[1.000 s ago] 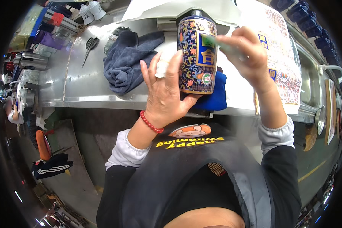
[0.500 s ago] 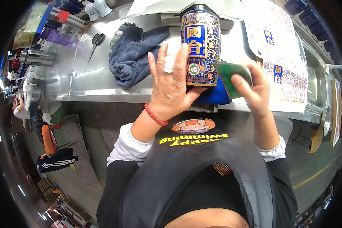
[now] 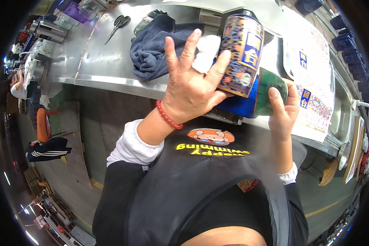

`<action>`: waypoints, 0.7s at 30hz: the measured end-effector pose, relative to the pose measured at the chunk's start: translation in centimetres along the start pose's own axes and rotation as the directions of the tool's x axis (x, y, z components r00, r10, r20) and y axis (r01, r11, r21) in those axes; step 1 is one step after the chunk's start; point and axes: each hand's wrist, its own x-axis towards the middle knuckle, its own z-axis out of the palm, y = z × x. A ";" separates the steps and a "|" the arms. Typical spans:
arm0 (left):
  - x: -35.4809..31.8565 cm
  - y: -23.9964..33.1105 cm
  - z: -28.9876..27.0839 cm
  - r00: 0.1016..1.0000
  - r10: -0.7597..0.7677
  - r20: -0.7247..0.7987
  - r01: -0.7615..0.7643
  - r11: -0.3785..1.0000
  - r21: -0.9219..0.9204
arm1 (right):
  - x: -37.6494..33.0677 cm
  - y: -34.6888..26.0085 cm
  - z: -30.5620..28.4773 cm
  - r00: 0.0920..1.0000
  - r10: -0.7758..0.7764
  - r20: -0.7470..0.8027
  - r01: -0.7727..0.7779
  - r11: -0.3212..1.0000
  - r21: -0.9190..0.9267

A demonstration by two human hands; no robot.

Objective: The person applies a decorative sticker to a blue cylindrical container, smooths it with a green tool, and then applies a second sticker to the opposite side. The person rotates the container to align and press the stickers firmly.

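Note:
A tall cylindrical bottle (image 3: 241, 53) with a dark blue patterned wrap and a black cap is tilted above the steel counter's front edge. My left hand (image 3: 190, 88) grips its side with palm and thumb, fingers spread, and a white wad (image 3: 205, 53) shows behind the fingers. My right hand (image 3: 285, 110) sits at the bottle's lower end, closed on a dark green piece (image 3: 270, 88) pressed against the base. A bright blue cloth (image 3: 238, 105) lies under the bottle's base.
A dark blue-grey towel (image 3: 151, 49) and scissors (image 3: 118, 23) lie on the steel counter (image 3: 90, 61). Printed label sheets (image 3: 311, 74) cover the right side, next to a sink (image 3: 342, 119). Metal cups (image 3: 49, 30) stand far left; another person (image 3: 16, 84) sits beyond.
My right hand came down from the bottle's upper side to its base, carrying the green piece. The bottle tipped to the right while my left hand kept hold.

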 end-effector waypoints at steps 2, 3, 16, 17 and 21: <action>0.3 0.1 0.0 1.000 0.009 -0.014 -0.010 0.995 -0.101 | 0.1 -0.5 0.2 0.982 -0.188 0.029 0.189 0.948 -0.255; 0.3 0.1 0.2 1.000 -0.019 0.001 0.019 0.970 -0.242 | 0.2 -0.8 0.4 0.961 -0.271 0.059 0.272 0.883 -0.381; -0.5 -0.7 2.0 0.963 -0.175 0.206 0.270 0.573 -0.774 | -1.0 -3.0 1.1 0.671 -0.501 0.546 0.741 0.462 -0.487; -0.3 -0.5 1.4 0.961 -0.170 0.219 0.277 0.594 -0.755 | -0.8 -3.2 1.1 0.716 -0.496 0.492 0.697 0.463 -0.547; 0.5 1.4 -0.4 0.992 -0.023 0.127 0.067 0.933 -0.355 | -0.8 -3.5 2.3 0.995 0.003 0.103 0.017 0.981 -0.192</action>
